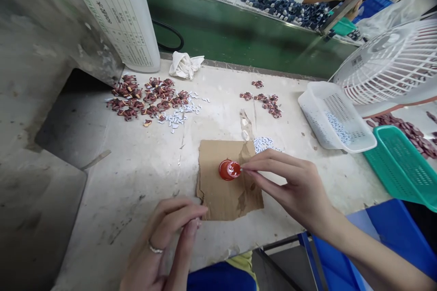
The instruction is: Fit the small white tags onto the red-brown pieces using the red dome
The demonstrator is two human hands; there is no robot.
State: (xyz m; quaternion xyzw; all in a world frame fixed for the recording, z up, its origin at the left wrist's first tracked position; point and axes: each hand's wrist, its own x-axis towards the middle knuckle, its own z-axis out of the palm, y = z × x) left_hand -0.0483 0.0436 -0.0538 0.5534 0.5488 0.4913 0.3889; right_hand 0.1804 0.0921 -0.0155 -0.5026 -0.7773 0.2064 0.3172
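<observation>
A small cup of red liquid point(225, 170) sits on a torn piece of cardboard point(218, 200) on the worktable. At the cup's right rim, my right hand point(290, 177) pinches a tiny pale piece between thumb and fingertips; its kind is too small to tell. My left hand point(167, 241) is closed in a pinch by the cardboard's lower left corner. Whatever its fingertips hold is too small to make out. Just behind my right fingers lies a pile of small white-blue pieces point(264, 143).
Several brown-red figures point(153, 95) lie at the left beside pale blue pieces point(175, 118), a jug point(136, 22) and a cloth point(185, 64). More figures point(271, 102) lie behind the cup. A white basket point(307, 100), green basket point(385, 163) and fan point(385, 63) stand right. Other people work opposite.
</observation>
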